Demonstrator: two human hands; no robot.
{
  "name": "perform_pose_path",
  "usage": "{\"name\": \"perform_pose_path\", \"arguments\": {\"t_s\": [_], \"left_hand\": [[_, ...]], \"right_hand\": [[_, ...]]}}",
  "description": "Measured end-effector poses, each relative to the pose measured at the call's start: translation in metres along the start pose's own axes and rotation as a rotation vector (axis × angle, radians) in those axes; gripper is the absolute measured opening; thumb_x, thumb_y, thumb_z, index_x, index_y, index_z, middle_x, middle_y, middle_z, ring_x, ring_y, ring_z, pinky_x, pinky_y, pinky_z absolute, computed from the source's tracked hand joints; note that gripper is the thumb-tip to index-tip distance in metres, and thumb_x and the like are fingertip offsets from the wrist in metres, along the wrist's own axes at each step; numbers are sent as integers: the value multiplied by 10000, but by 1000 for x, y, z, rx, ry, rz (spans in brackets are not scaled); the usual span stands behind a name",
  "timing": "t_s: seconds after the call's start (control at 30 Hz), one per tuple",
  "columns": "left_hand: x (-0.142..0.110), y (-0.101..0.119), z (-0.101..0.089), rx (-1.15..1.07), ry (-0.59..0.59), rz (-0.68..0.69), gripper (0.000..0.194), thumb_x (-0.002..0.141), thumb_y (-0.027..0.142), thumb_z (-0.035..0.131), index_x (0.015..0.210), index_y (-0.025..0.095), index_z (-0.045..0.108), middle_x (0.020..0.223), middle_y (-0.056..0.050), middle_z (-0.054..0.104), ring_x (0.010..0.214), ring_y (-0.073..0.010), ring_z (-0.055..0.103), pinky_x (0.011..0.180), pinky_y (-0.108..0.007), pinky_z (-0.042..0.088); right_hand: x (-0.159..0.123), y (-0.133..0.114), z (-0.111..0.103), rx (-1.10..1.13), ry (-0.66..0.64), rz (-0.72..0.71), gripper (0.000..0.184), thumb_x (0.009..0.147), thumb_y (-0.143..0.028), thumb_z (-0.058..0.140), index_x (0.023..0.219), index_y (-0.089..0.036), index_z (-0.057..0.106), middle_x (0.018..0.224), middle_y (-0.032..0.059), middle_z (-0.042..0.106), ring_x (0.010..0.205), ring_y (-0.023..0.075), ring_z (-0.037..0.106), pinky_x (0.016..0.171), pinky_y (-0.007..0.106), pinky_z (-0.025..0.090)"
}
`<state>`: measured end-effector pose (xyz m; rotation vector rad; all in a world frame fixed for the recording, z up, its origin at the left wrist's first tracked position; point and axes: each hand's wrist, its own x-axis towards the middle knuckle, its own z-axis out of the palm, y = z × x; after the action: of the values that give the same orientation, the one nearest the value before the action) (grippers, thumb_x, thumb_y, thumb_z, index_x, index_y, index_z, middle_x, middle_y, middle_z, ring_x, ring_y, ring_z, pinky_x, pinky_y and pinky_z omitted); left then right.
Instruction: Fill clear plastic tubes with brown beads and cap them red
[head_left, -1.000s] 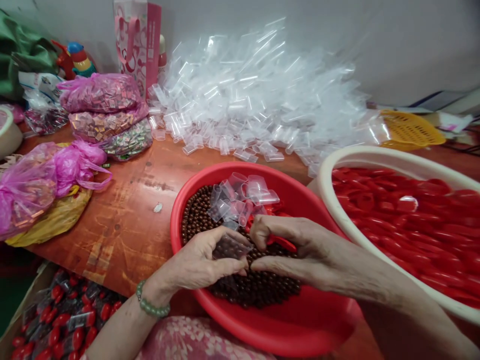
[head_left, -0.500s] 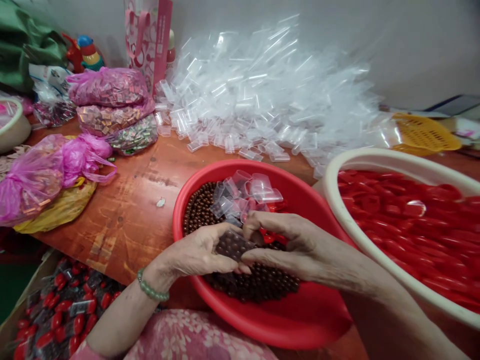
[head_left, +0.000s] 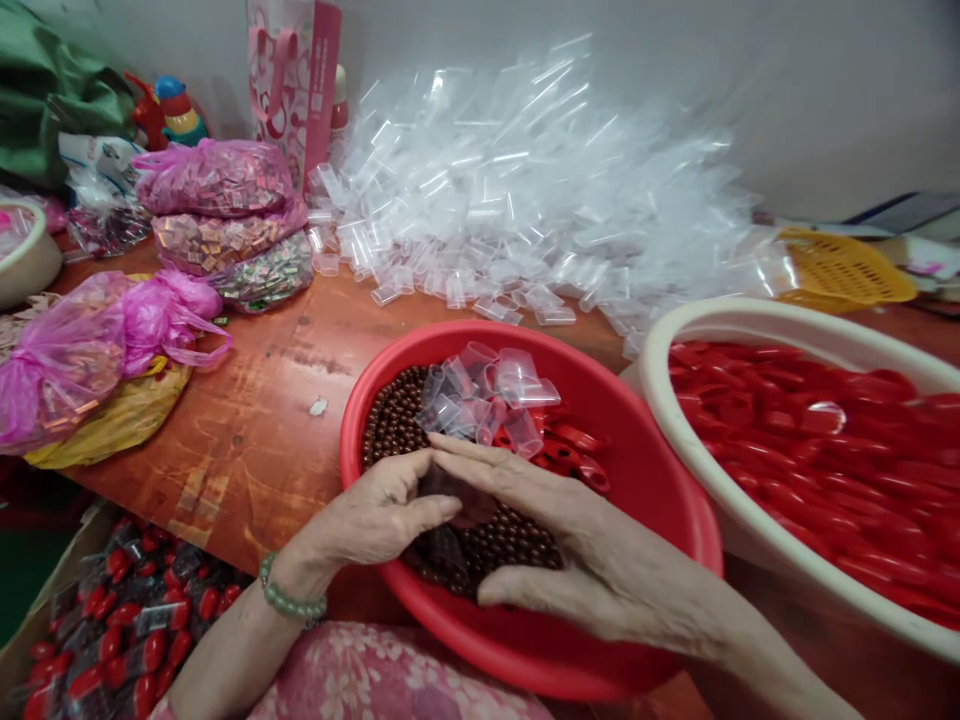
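Note:
Over the red basin (head_left: 667, 480), my left hand (head_left: 379, 510) has its thumb and fingers closed on a clear plastic tube (head_left: 469, 505) that looks dark with brown beads. My right hand (head_left: 577, 545) is stretched out beside it, its thumb spread wide from the fingers. Its fingertips meet those of my left hand and cover part of the tube. Below both hands lie loose brown beads (head_left: 394, 415). Clear plastic tubes (head_left: 517, 375) rest on the beads at the basin's far side, beside several red plastic caps (head_left: 577, 450).
A cream basin (head_left: 656, 350) of red caps stands at the right. Behind is a big heap of clear tubes (head_left: 480, 210). Pink bags (head_left: 217, 180) are at the left. Capped bead tubes (head_left: 112, 630) fill a box below the table edge; a yellow basket (head_left: 847, 265) sits far right.
My right hand has let go of the bead-filled tube and spread its thumb and fingers. The tube, now mostly hidden, stays in my left hand. More red caps show in the basin.

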<state>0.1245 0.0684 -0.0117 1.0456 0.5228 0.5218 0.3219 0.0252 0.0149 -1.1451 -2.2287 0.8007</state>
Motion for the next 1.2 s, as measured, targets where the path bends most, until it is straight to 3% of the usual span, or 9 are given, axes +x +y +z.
{"name": "perform_pose_path", "arguments": {"t_s": [0.1, 0.17, 0.27, 0.37, 0.5, 0.67, 0.87, 1.0, 1.2], "left_hand": [[-2, 8, 3, 31, -46, -39, 313, 877, 301, 595, 1147, 146, 619, 994, -87, 690, 918, -177, 634, 859, -313, 480], [-2, 11, 2, 114, -42, -31, 280, 888, 236, 564, 1153, 162, 615, 1037, -84, 685, 973, -181, 630, 887, -314, 470], [-1, 12, -4, 208, 58, -16, 245, 892, 189, 545, 1127, 163, 610, 1048, -75, 681, 998, -172, 625, 916, -308, 459], [-1, 12, -9, 173, 78, -13, 222, 905, 193, 535, 1112, 154, 605, 1024, -76, 695, 983, -160, 639, 923, -302, 463], [0, 12, -10, 170, 137, 66, 228, 888, 195, 573, 1107, 172, 629, 1071, -64, 703, 1040, -164, 632, 968, -304, 441], [10, 11, -10, 82, 236, 14, 245, 828, 162, 609, 1068, 162, 658, 990, -50, 712, 952, -165, 642, 889, -312, 483], [12, 10, -14, -111, 201, -34, 331, 727, 95, 680, 1053, 149, 645, 945, -46, 705, 912, -152, 642, 866, -311, 495], [10, 4, -18, -235, 147, -47, 405, 683, 52, 718, 1065, 155, 633, 936, -52, 720, 912, -148, 662, 870, -308, 498], [5, 0, -25, -371, 61, -30, 422, 675, 63, 731, 1083, 139, 650, 985, -110, 742, 938, -190, 702, 858, -306, 507]], "right_hand": [[-6, 1, 1, 6, 134, 57, 762, 874, -509, 591, 1527, -329, 242, 1536, 108, 392, 1384, 294, 403, 1104, 470, 393], [-9, 5, -3, 4, 125, 40, 693, 912, -504, 530, 1524, -345, 247, 1527, 84, 413, 1377, 278, 416, 1104, 443, 398], [-12, 17, -11, -39, 181, 105, 500, 981, -405, 423, 1474, -341, 371, 1451, 58, 519, 1323, 249, 493, 1085, 417, 424], [-11, 32, -15, -142, 290, 252, 381, 971, -325, 449, 1333, -248, 540, 1294, 93, 636, 1187, 256, 599, 1016, 430, 477], [-2, 44, -3, -334, 46, 191, 228, 931, -194, 478, 1074, -195, 656, 1002, 95, 707, 919, 229, 625, 814, 381, 521], [14, 50, 22, -750, -235, 54, 253, 828, -33, 517, 976, -165, 674, 935, 108, 688, 855, 243, 538, 739, 366, 426], [23, 62, 39, -810, -283, -26, 182, 812, -56, 562, 895, -161, 686, 879, 122, 673, 844, 265, 533, 681, 372, 379], [24, 72, 43, -762, -296, -32, 169, 805, -45, 559, 801, -174, 669, 858, 109, 662, 834, 247, 548, 668, 356, 395], [25, 81, 51, -652, -278, -17, 238, 877, -41, 440, 825, -179, 627, 807, 62, 628, 834, 187, 580, 721, 313, 447]]}}
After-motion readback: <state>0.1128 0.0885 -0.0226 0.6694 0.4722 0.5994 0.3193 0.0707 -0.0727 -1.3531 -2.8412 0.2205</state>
